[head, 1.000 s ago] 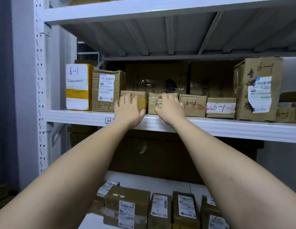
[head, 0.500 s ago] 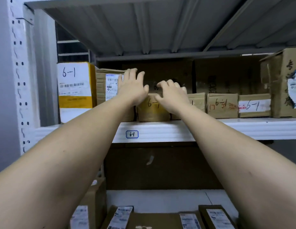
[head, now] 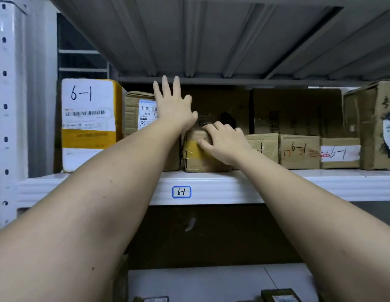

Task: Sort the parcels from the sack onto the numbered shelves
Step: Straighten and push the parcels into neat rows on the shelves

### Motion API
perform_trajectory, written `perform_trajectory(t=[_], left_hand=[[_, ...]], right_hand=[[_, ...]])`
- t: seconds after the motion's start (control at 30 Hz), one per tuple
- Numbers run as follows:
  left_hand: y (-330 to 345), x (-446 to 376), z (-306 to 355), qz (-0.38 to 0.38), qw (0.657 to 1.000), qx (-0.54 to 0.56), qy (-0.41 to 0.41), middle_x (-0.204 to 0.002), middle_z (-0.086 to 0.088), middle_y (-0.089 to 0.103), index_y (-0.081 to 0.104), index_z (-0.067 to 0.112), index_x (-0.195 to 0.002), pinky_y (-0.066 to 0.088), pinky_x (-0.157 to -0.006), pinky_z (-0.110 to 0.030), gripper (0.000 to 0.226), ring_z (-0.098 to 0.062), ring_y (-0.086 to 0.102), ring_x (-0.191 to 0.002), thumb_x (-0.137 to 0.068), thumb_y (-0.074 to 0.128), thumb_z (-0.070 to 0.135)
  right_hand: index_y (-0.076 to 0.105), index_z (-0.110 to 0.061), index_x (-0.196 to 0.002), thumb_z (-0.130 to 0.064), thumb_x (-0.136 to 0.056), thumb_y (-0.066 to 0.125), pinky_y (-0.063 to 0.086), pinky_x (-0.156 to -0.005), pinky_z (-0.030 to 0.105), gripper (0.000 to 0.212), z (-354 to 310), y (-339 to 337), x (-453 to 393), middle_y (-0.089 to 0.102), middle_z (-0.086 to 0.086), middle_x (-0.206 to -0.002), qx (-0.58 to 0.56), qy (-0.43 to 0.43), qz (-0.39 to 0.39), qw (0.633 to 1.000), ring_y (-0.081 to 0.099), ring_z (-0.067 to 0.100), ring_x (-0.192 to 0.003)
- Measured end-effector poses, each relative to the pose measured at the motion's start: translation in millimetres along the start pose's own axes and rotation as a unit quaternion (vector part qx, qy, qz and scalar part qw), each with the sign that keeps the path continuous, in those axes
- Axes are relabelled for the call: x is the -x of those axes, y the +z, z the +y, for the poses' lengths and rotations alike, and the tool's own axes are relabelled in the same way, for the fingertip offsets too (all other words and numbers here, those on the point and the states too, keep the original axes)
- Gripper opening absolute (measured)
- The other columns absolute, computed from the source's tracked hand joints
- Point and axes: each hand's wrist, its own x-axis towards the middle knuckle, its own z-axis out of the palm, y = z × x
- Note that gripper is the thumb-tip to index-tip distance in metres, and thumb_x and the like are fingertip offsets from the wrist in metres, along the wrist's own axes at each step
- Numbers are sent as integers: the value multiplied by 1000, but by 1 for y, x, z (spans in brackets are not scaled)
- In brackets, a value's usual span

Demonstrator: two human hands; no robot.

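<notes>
Head view, our right hand (head: 224, 142) curled on small brown taped cardboard parcel (head: 197, 152), white metal shelf (head: 277, 185), our left hand (head: 173, 105) raised, fingers spread, holding nothing

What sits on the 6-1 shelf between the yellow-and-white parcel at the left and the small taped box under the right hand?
In the head view, a brown carton with a white barcode label stands between the yellow-and-white parcel and the small taped box; the left hand partly hides it.
</notes>
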Motion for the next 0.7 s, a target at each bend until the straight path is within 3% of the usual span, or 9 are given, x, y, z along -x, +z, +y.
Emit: perform_trajectory(t=[0.13,0.27,0.5,0.7], left_hand=[[9,-1,-2,-10,999,-47,6,-152,-15,25,46,25,-136,-3,-115,-61,51,-42,10,-143,-94,38,53],[16,2,-5,6,1000,-27,13,-141,-14,33,53,21,-128,10,-114,-59,43,-39,30,-131,-93,44,43],[16,1,-6,4,1000,-12,18,-140,-13,34,53,19,-128,12,-114,-59,43,-37,32,-129,-93,43,41],[18,-1,-9,12,1000,19,15,-139,-12,35,55,19,-127,11,-115,-58,42,-36,32,-129,-92,43,40]], right_hand=[[40,-22,-139,-48,-96,37,35,-96,44,51,2,4,0,47,6,-137,4,-6,1,1000,43,27,-125],[42,-21,-137,-46,-96,37,34,-95,44,48,0,10,-2,48,6,-134,9,-4,14,1000,44,27,-123],[43,-19,-135,-42,-96,34,27,-104,48,46,-1,18,-12,51,7,-131,26,-2,2,1000,47,27,-121],[41,-17,-136,-40,-96,33,30,-100,45,46,0,24,-18,48,8,-132,19,2,-16,1000,45,28,-121]])
